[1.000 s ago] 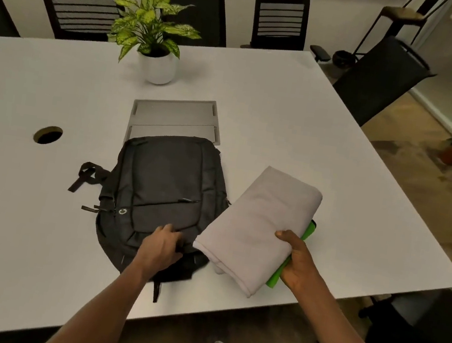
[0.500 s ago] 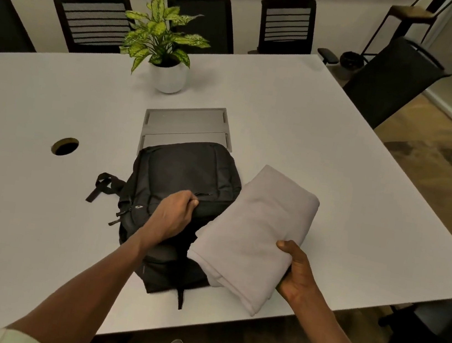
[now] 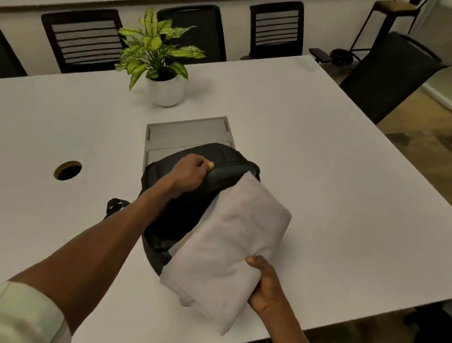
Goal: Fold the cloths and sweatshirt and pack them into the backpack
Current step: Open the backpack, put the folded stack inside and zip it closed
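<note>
Left hand (image 3: 191,173) raised backpack (image 3: 219,170); cloth (image 3: 225,247) alongside.

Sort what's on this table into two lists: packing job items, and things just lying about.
Job items:
- black fabric backpack, gripped by the left hand
- folded pale grey cloth bundle, held by the right hand

Lying about:
- leafy green plant in a white pot
- grey flat cable hatch
- round cable hole

Matt black fabric backpack (image 3: 227,171), soft grey cloth (image 3: 225,247), smooth white table (image 3: 333,186)
</note>
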Tool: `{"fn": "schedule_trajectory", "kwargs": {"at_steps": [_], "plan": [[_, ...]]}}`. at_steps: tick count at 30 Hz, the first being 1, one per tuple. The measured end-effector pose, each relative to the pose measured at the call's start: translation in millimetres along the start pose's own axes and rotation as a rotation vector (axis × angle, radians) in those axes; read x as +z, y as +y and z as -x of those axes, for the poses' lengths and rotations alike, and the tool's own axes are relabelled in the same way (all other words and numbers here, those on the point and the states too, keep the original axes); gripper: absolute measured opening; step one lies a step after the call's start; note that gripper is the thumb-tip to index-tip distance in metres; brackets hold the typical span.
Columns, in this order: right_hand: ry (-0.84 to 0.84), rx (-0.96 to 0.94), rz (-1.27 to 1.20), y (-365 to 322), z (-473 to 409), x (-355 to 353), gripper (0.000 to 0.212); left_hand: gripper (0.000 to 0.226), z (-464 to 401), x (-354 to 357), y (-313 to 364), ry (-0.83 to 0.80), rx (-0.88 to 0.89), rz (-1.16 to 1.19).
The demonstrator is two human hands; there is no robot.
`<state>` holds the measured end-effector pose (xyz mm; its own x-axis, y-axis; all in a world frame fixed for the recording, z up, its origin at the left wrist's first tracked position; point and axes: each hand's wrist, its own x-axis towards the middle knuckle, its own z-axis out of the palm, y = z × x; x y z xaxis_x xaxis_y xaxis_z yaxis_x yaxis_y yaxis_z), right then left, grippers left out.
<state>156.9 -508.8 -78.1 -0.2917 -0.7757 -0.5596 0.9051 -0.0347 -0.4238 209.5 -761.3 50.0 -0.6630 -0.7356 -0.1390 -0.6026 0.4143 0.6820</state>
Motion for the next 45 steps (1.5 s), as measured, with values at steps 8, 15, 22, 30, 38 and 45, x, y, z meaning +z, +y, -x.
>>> {"fn": "schedule_trajectory", "kwargs": {"at_steps": [8, 15, 22, 30, 38, 45], "plan": [[0.322, -0.052, 0.036, 35, -26, 21, 0.076, 0.030, 14, 12, -11, -0.097, 0.052, -0.010], [0.308, -0.177, -0.121, 58, -49, 61, 0.070, 0.036, 19, -7, -7, -0.147, 0.135, 0.058], [0.534, -0.290, 0.668, 73, -37, 37, 0.087, 0.029, 19, 2, -20, -0.138, 0.105, 0.004], [-0.058, -0.966, 2.484, 41, -50, -7, 0.106, 0.022, 16, 10, -16, -0.087, 0.099, -0.040], [-0.357, -0.882, 2.682, 32, -69, 1, 0.108, 0.028, 37, 32, -21, 0.028, 0.282, -0.396], [-0.403, -0.796, 2.690, 32, -78, 3, 0.107, 0.042, 34, 41, -30, -0.079, 0.449, -0.679]]}}
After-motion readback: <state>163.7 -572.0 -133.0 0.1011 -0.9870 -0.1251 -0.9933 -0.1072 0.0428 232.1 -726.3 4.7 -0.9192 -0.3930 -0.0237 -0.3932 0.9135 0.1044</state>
